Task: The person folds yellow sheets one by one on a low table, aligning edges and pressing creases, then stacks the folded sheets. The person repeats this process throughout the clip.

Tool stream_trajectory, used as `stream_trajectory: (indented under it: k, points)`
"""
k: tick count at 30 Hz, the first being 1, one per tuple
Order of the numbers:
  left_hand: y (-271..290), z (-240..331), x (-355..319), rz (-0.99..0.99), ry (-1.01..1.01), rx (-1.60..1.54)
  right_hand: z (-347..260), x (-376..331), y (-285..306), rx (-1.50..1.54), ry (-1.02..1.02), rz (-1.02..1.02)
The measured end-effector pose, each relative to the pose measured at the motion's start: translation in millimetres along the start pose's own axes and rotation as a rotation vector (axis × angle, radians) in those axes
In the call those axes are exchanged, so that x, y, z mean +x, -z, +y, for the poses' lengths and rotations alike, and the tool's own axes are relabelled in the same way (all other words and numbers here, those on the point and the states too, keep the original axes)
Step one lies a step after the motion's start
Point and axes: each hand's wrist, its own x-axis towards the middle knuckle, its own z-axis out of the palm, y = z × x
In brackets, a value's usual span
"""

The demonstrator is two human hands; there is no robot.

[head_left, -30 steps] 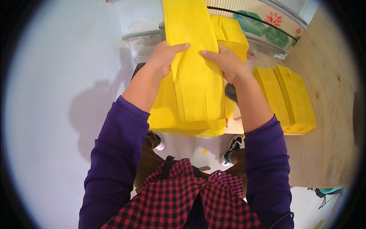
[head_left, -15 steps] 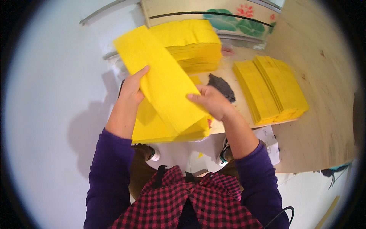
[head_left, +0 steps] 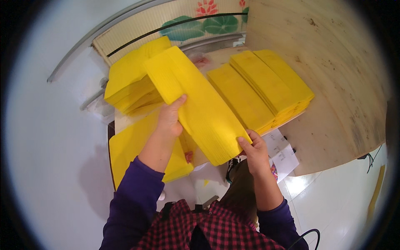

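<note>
A long bundle of yellow paper sheets point(head_left: 204, 112), its layered edges showing, is held tilted in front of me above the table. My left hand point(head_left: 170, 118) is closed on its left long edge, thumb on top. My right hand point(head_left: 255, 152) pinches the near right corner, thumb over the upper face and fingers beneath. Below my left forearm lies a broad yellow paper pile point(head_left: 133, 143). Close beyond the right side of the held sheets are long yellow stacks point(head_left: 266, 83) set side by side.
A taller yellow pile point(head_left: 129, 62) stands at the back left, by a panel with painted lotus leaves point(head_left: 183, 29). A curved wooden board point(head_left: 321, 83) rises along the right. White printed paper point(head_left: 281, 154) hangs below the table's near edge, above the tiled floor.
The view has turned, so the table and piles appear shifted left. Both hands carried the sheets rightward, toward the right-hand stacks. The dark cloth is now hidden.
</note>
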Motion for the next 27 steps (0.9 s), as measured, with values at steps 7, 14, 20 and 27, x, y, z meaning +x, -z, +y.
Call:
stream_trajectory:
  k: [7,14,20,27]
  points:
    - [-45,-81,78,-0.051,0.185,-0.015,9,41,62,0.020,-0.015,0.252]
    - [-54,-138,148,-0.048,0.291,0.065,25,77,99,0.008,-0.027,0.398]
    - [-63,-151,162,0.038,0.331,0.120,33,81,108,0.066,-0.057,0.439]
    - [-72,-152,165,0.103,0.294,0.139,39,81,111,0.144,-0.037,0.521]
